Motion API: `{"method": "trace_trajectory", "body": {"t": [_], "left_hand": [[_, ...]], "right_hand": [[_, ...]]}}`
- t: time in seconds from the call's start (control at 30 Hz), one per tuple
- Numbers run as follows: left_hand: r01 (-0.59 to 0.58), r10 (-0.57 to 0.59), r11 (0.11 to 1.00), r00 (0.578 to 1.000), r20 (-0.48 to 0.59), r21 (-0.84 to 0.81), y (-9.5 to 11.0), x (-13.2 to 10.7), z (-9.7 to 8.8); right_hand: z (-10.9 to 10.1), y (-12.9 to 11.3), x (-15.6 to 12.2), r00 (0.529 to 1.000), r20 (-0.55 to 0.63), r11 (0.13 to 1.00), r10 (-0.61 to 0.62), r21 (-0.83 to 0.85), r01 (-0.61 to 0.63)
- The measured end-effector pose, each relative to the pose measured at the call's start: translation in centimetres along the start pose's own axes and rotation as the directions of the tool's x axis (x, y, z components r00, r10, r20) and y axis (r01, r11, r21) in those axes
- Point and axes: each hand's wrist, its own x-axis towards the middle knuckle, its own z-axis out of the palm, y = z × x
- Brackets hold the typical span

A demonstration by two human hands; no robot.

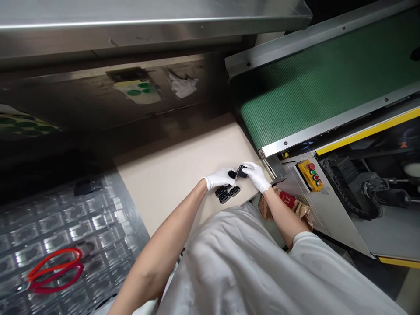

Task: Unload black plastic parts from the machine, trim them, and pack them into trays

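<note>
Both of my hands wear white gloves and are over the right end of a beige board. My left hand [219, 178] is closed on a small black part [232, 174]. Close beside it, my right hand [257, 175] grips a dark, block-shaped part [242, 171] by its edge. The two parts are very near each other; I cannot tell whether they touch. Just below my hands, several glossy black parts [225, 194] lie in a small cluster on the beige board [170, 175].
A green conveyor belt [315, 78] rises at the upper right. Below it sits a yellow button box [310, 175]. A brown paper bag [297, 205] lies by my right forearm. Clear plastic trays [55, 236] with red-handled scissors [55, 270] fill the lower left. A steel shelf [147, 30] overhangs.
</note>
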Motion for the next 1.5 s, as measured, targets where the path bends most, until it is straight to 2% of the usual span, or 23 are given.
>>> {"method": "trace_trajectory", "body": {"t": [0.07,0.13,0.23,0.33,0.4,0.43,0.53,0.63,0.7,0.77,0.83,0.9,0.97,1.03,1.13,1.23,1.27,1.3,1.33,1.37,1.43,1.5], "left_hand": [[-0.06,0.056,0.998,0.992,-0.116,-0.03,-0.4,-2.3,-0.4],[-0.12,0.099,0.99,0.963,-0.25,-0.071,-1.3,-5.5,-0.8],[-0.176,0.108,0.976,0.902,-0.417,-0.13,-3.5,-10.8,-0.5],[-0.227,0.049,0.942,0.823,-0.567,-0.248,-6.5,-15.0,1.2],[-0.249,-0.012,0.912,0.779,-0.626,-0.327,-8.5,-16.5,2.8],[-0.247,-0.04,0.902,0.768,-0.639,-0.353,-9.2,-16.9,3.6],[-0.233,-0.095,0.884,0.759,-0.644,-0.406,-10.4,-17.3,5.3],[-0.244,-0.084,0.887,0.75,-0.656,-0.393,-9.4,-16.8,5.7],[-0.23,-0.04,0.919,0.754,-0.656,-0.32,-7.6,-16.3,5.2],[-0.201,0.007,0.952,0.769,-0.64,-0.231,-5.2,-16.1,4.6],[-0.192,0.059,0.97,0.775,-0.629,-0.145,-2.6,-16.2,4.1],[-0.21,0.116,0.975,0.749,-0.653,-0.068,-0.3,-16.5,4.1],[-0.231,0.154,0.973,0.713,-0.684,-0.022,1.4,-16.8,4.6],[-0.249,0.167,0.968,0.693,-0.701,-0.015,2.3,-17.1,5.4],[-0.292,0.177,0.955,0.702,-0.69,-0.053,2.5,-17.9,6.9],[-0.335,0.208,0.941,0.693,-0.69,-0.053,2.4,-19.3,8.0],[-0.336,0.216,0.941,0.681,-0.7,-0.037,2.4,-19.8,8.2],[-0.331,0.221,0.943,0.67,-0.708,-0.018,2.4,-20.3,8.3],[-0.326,0.23,0.946,0.663,-0.713,0.002,2.4,-20.8,8.3],[-0.321,0.243,0.947,0.656,-0.714,0.028,2.4,-21.2,8.2],[-0.318,0.289,0.943,0.631,-0.719,0.1,2.5,-21.8,8.2],[-0.315,0.339,0.932,0.585,-0.737,0.179,2.5,-22.2,8.2]], "right_hand": [[1.4,-0.4,0.9,0.998,0.053,0.998,-0.02,-0.061,0.023],[3.2,-0.7,1.9,0.991,0.132,0.99,-0.025,-0.133,0.043],[5.9,-1.0,2.6,0.96,0.279,0.96,-0.001,-0.269,0.079],[7.0,-1.4,2.0,0.917,0.395,0.901,0.051,-0.414,0.128],[6.0,-1.8,1.0,0.919,0.388,0.851,0.065,-0.502,0.152],[5.0,-2.1,0.5,0.936,0.346,0.822,0.059,-0.549,0.151],[0.4,-3.1,-0.7,0.997,0.08,0.705,-0.008,-0.707,0.062],[-4.5,-3.7,-0.9,0.976,-0.201,0.553,-0.084,-0.824,-0.122],[-6.6,-3.8,-0.2,0.953,-0.288,0.465,-0.096,-0.859,-0.213],[-7.7,-3.8,0.8,0.949,-0.308,0.404,-0.072,-0.879,-0.254],[-7.9,-3.9,1.7,0.953,-0.3,0.371,-0.034,-0.889,-0.267],[-7.7,-4.2,1.8,0.958,-0.287,0.357,-0.016,-0.896,-0.262],[-7.5,-4.4,0.8,0.963,-0.265,0.357,-0.038,-0.904,-0.235],[-7.3,-4.4,-1.3,0.969,-0.23,0.365,-0.09,-0.913,-0.183],[-6.5,-4.4,-5.9,0.982,-0.127,0.393,-0.141,-0.918,-0.062],[-4.6,-6.6,-11.6,0.987,0.054,0.447,-0.153,-0.887,0.118],[-3.5,-8.1,-13.4,0.974,0.138,0.469,-0.179,-0.859,0.208],[-2.3,-10.1,-15.2,0.937,0.24,0.489,-0.253,-0.805,0.338],[-1.0,-12.4,-16.8,0.872,0.35,0.476,-0.344,-0.735,0.483],[0.3,-14.8,-18.3,0.798,0.458,0.423,-0.391,-0.681,0.598],[3.1,-19.1,-20.5,0.671,0.614,0.235,-0.415,-0.64,0.731],[5.4,-22.1,-22.1,0.641,0.67,0.022,-0.376,-0.685,0.729]]}}
